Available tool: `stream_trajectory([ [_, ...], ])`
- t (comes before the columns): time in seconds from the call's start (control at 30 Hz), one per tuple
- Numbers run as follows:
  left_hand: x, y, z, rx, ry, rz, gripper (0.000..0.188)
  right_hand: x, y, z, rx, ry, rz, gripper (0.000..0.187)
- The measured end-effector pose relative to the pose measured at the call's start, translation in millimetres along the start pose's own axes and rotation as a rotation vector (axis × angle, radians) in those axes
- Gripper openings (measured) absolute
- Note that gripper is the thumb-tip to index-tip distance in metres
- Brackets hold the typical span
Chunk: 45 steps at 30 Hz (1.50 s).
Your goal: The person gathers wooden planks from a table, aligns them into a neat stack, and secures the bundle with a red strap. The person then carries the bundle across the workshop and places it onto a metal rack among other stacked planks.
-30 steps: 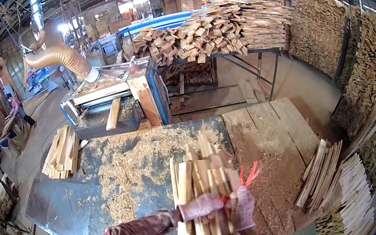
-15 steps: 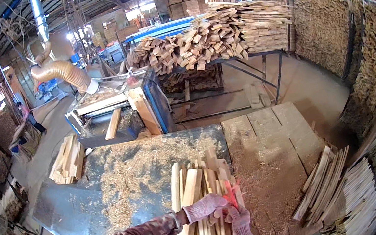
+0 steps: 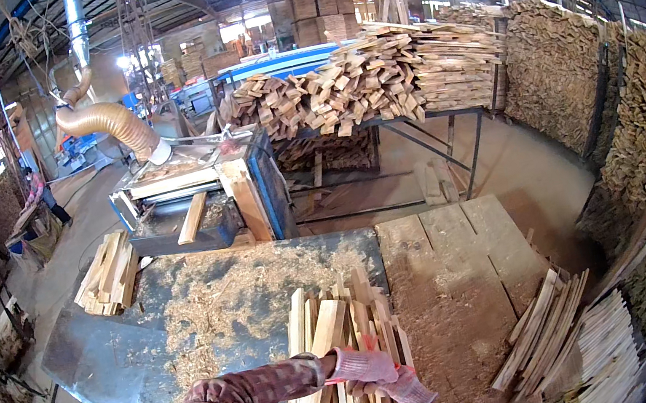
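A loose pile of pale wooden slats [image 3: 320, 334] lies lengthwise on the table in front of me. Over it, my left hand [image 3: 367, 365] in a whitish knitted glove reaches across from the left and meets my right hand [image 3: 410, 390], gloved alike. Both hands are closed and pressed together above the slats. Bits of a thin red strip [image 3: 370, 342] show at the left hand's glove. Where the strip runs between the fingers is hidden, and whether it passes around the slats I cannot tell.
Wood shavings [image 3: 219, 296] cover much of the dark metal tabletop. A short stack of slats [image 3: 109, 276] sits at its far left, beside a blue-sided machine [image 3: 268, 181] with a board in its mouth. More slats [image 3: 537, 332] lie to the right. A person [image 3: 44, 197] stands far left.
My hands have shifted slightly left and lower, the left now lapping over the right. The red strip, earlier standing up brightly between them, shows less. The whole view has shifted a little.
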State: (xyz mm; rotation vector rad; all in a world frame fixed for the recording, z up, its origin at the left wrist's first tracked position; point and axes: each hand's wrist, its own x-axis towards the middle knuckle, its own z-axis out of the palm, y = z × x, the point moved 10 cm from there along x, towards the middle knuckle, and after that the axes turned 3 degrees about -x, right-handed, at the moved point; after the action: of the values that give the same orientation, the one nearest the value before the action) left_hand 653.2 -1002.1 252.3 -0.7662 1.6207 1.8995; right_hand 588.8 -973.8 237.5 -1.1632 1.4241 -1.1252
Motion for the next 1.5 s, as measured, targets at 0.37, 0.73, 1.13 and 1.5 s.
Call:
stream_trajectory([
  [0.37, -54, 15, -11, -0.032, 0.421, 0.292, 0.043, 6, 18, -12, 0.745, 0.358, 0.120, 0.014],
  [0.73, -52, 20, -26, 0.764, 0.734, 0.229, 0.042, 1, 2, -11, 0.648, 0.391, 0.079, 0.020],
  [1.13, -102, -104, -88, -0.644, 0.675, 0.551, 0.045, -18, -28, 52, 0.922, 0.436, 0.111, 0.010],
  [1.5, -89, -60, -44, -0.071, 0.845, 0.275, 0.043, -54, -33, 14, 1.127, 0.659, 0.102, 0.012],
])
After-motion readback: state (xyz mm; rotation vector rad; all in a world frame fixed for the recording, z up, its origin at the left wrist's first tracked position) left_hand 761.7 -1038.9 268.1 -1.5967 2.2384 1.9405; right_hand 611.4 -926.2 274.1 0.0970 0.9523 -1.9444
